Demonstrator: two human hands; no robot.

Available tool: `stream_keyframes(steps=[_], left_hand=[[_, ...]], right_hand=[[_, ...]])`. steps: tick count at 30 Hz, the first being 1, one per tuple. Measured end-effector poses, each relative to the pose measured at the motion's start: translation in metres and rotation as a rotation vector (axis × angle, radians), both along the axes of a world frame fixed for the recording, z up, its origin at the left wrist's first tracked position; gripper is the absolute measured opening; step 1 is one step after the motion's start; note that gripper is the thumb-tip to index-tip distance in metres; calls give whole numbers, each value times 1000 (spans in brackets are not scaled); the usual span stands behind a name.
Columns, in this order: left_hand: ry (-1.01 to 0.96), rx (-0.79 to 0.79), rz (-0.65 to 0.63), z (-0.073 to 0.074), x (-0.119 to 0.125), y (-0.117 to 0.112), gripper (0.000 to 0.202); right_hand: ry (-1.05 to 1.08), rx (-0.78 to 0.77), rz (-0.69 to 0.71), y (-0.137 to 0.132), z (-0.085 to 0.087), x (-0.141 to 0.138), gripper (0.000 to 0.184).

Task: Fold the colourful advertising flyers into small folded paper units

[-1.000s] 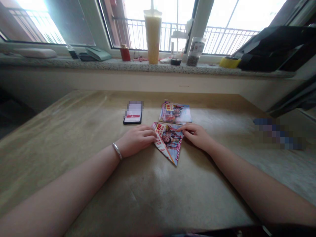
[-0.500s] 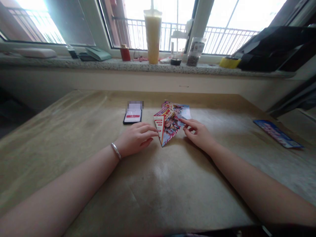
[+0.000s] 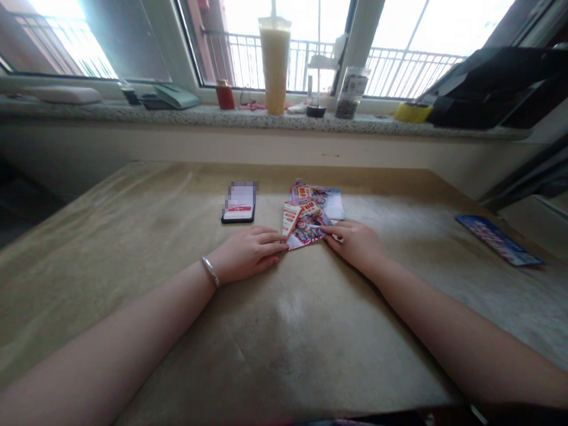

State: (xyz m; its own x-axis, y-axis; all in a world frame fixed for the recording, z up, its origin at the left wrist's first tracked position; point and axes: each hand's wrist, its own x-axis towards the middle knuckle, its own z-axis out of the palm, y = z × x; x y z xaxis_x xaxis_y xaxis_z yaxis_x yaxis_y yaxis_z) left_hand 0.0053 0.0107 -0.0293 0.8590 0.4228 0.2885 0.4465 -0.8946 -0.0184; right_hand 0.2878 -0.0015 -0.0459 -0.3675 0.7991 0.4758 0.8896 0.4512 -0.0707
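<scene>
Head view: a brown, mottled tabletop stretches beneath the left hand and right hand. Between them lies a folded, multicoloured paper leaflet. The left's extended fingers touch its near-left corner, grip unclear; the right narrowly pinches its right edge. It looks light, slick and easily creased; edges seem the safest hold.

Glossy paper leaflet, metal bangle
</scene>
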Motion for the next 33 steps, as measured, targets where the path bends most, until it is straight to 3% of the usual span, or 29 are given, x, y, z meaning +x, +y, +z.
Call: stream_keyframes(steps=[8,14,17,24,33], left_hand=[[-1,-32,17,1,0,0,32],[9,-85,29,1,1,-1,34],[6,-79,18,0,2,-3,35],[70,-143,77,0,4,-7,43],[105,-196,-1,0,6,-9,48]], right_hand=[[-77,56,54,-2,8,-2,17],[58,-85,470,-4,13,-10,10],[101,-194,573,-5,14,-14,13],[264,-385,413,-8,10,-10,17],[446,-485,212,-5,10,-4,18]])
